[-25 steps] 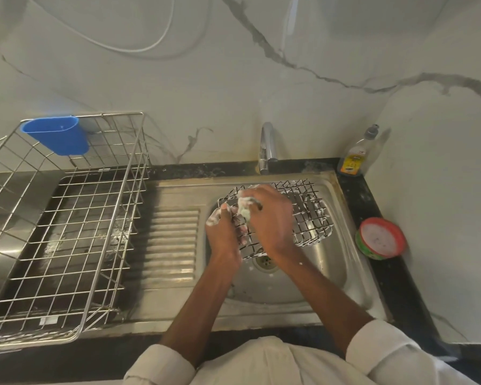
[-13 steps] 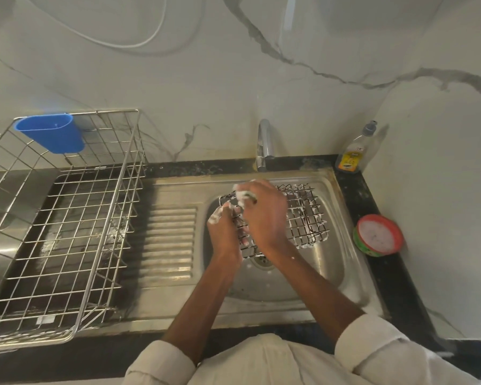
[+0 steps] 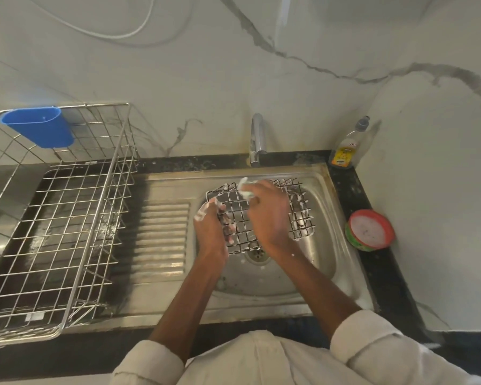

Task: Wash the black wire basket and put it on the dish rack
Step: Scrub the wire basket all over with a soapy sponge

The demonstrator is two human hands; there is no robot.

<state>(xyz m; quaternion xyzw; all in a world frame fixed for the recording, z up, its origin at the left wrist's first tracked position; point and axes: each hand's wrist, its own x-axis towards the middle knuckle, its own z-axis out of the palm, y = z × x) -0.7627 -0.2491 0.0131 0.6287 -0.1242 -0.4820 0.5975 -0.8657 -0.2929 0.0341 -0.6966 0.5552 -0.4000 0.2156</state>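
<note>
Under right hand (image 3: 270,215), basket (image 3: 300,215) half-hidden.

your way left from the sink bowl (image 3: 325,245) runs over the ribbed drainboard (image 3: 161,240), low and flat. the dish rack (image 3: 67,218) opens upward; its tall wire wall faces the drainboard, and the blue cup (image 3: 39,126) hangs on its far rim. the tap (image 3: 257,137) stands behind the bowl, the soap bottle (image 3: 345,151) and red-rimmed tub (image 3: 370,230) crowd the right counter edge.

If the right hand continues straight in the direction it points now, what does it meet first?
The right hand, gripping a soapy white scrubbing pad, points up-left toward the back wall. Probably it first meets the black wire basket's far rim, then the steel sink's back ledge; depth is unclear.
</note>
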